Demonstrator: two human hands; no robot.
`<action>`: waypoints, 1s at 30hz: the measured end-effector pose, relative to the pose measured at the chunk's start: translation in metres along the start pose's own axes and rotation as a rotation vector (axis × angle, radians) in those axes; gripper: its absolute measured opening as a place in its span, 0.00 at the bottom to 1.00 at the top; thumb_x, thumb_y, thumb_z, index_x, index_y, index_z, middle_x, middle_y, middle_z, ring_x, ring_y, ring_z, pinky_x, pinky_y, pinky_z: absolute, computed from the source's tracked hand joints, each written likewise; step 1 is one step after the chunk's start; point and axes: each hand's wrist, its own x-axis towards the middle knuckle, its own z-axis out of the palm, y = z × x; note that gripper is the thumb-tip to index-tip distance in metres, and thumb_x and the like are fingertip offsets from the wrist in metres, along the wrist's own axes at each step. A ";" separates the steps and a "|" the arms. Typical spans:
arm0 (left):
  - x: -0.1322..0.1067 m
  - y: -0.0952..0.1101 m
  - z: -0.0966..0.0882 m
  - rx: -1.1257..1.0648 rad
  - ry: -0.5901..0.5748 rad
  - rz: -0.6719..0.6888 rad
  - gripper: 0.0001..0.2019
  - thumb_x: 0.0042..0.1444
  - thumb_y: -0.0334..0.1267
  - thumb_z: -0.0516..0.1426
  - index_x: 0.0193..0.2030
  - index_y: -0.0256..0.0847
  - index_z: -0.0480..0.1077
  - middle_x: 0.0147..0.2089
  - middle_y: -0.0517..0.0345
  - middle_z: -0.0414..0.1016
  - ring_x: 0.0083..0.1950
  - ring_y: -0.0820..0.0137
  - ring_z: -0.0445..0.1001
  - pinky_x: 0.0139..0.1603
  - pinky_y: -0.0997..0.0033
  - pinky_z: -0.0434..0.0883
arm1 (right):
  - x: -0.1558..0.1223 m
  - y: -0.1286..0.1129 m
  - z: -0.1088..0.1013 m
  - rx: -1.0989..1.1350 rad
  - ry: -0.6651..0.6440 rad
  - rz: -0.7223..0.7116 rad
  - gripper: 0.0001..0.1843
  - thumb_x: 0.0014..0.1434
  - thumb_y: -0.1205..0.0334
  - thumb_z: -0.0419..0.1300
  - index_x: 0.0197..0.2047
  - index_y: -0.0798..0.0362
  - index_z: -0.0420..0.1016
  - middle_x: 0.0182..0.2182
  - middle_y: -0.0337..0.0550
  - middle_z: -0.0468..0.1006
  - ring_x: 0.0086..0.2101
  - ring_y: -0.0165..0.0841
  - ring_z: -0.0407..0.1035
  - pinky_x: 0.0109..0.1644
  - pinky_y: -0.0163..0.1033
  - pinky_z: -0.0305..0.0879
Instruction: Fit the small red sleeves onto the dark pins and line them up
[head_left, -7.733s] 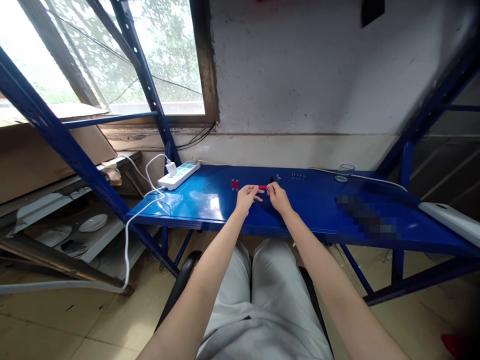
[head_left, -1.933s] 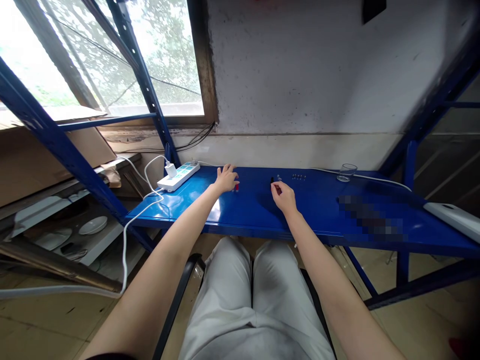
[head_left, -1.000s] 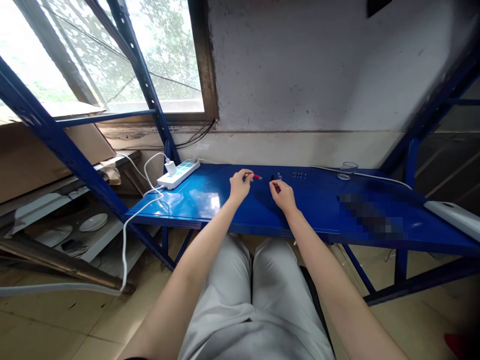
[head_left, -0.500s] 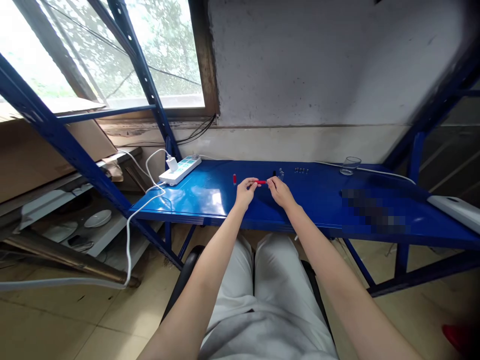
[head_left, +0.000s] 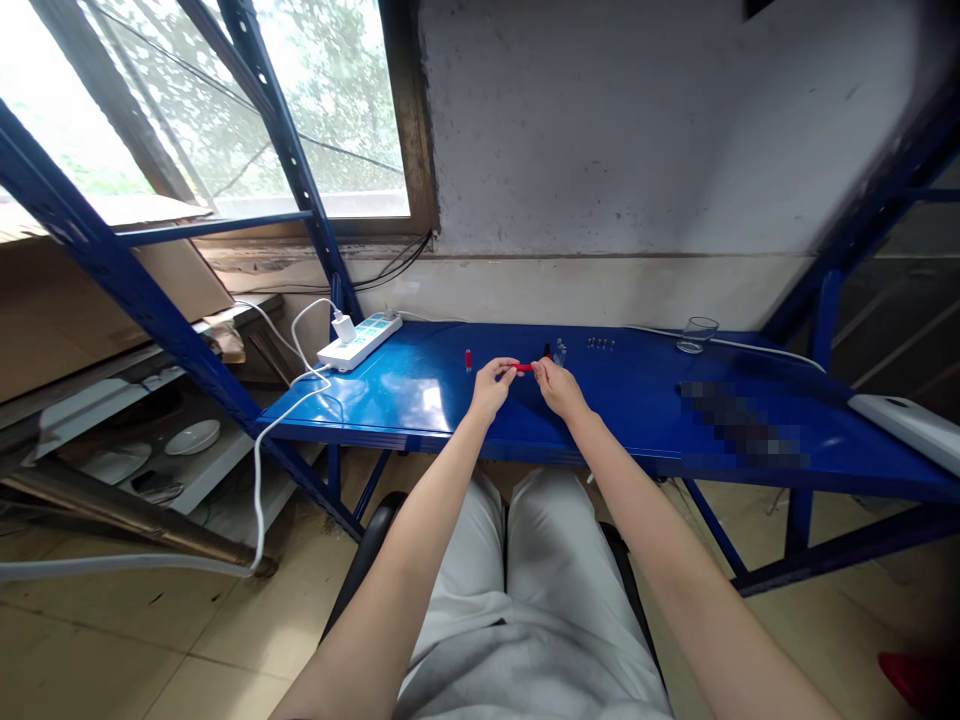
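Observation:
A slim red tube-like piece (head_left: 524, 367) is held level above the blue table (head_left: 630, 410), pinched at both ends. My left hand (head_left: 491, 388) has its fingertips closed on the left end. On the right end, the fingers of my right hand (head_left: 556, 387) are closed too. A short red piece with a pale lower end (head_left: 468, 360) stands upright on the table beyond my left hand. Just behind my right hand are a small black item (head_left: 547, 350) and clear little pieces (head_left: 560, 351), partly covered by the hand.
Several tiny parts (head_left: 601, 343) lie in a row toward the back. A clear glass (head_left: 696, 335) stands at the back right, near a white cable. At the left end sits a white power strip (head_left: 360, 341) with a plug in it. A white object (head_left: 911, 425) is at the far right.
Both hands keep their pinch on the red piece; my right hand looks slightly nearer to my left, with its fingers shifted. The whole view has moved a little.

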 end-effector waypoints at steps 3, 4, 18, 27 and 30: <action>0.000 -0.001 0.000 -0.007 0.007 -0.014 0.08 0.52 0.36 0.56 0.39 0.37 0.70 0.36 0.53 0.75 0.38 0.70 0.75 0.47 0.67 0.67 | -0.001 -0.002 -0.002 -0.003 0.022 -0.008 0.23 0.64 0.45 0.34 0.28 0.49 0.59 0.22 0.41 0.67 0.23 0.32 0.62 0.27 0.35 0.52; 0.001 -0.001 -0.001 -0.008 0.017 -0.024 0.08 0.52 0.36 0.56 0.39 0.37 0.70 0.35 0.54 0.75 0.38 0.70 0.75 0.48 0.67 0.66 | -0.001 -0.002 -0.002 -0.003 0.033 -0.010 0.24 0.64 0.45 0.34 0.28 0.49 0.59 0.22 0.41 0.67 0.23 0.32 0.62 0.27 0.35 0.53; 0.000 0.008 -0.004 -0.031 0.137 -0.159 0.09 0.53 0.39 0.55 0.38 0.37 0.71 0.32 0.53 0.75 0.36 0.70 0.73 0.37 0.71 0.66 | -0.002 -0.001 -0.003 0.005 0.098 -0.012 0.24 0.64 0.45 0.35 0.28 0.50 0.61 0.22 0.42 0.68 0.23 0.31 0.62 0.27 0.34 0.52; 0.003 0.005 -0.007 -0.235 0.072 -0.274 0.16 0.47 0.43 0.61 0.42 0.38 0.71 0.38 0.52 0.75 0.35 0.73 0.73 0.28 0.77 0.61 | -0.002 0.000 -0.002 0.011 0.118 -0.032 0.22 0.64 0.47 0.38 0.29 0.50 0.64 0.24 0.43 0.70 0.25 0.32 0.64 0.29 0.35 0.54; 0.003 0.006 -0.007 -0.268 0.077 -0.312 0.17 0.46 0.42 0.61 0.43 0.38 0.71 0.38 0.52 0.75 0.34 0.74 0.72 0.28 0.78 0.61 | -0.002 -0.001 -0.002 0.019 0.084 -0.041 0.21 0.63 0.47 0.40 0.32 0.50 0.65 0.24 0.43 0.70 0.23 0.31 0.62 0.27 0.35 0.53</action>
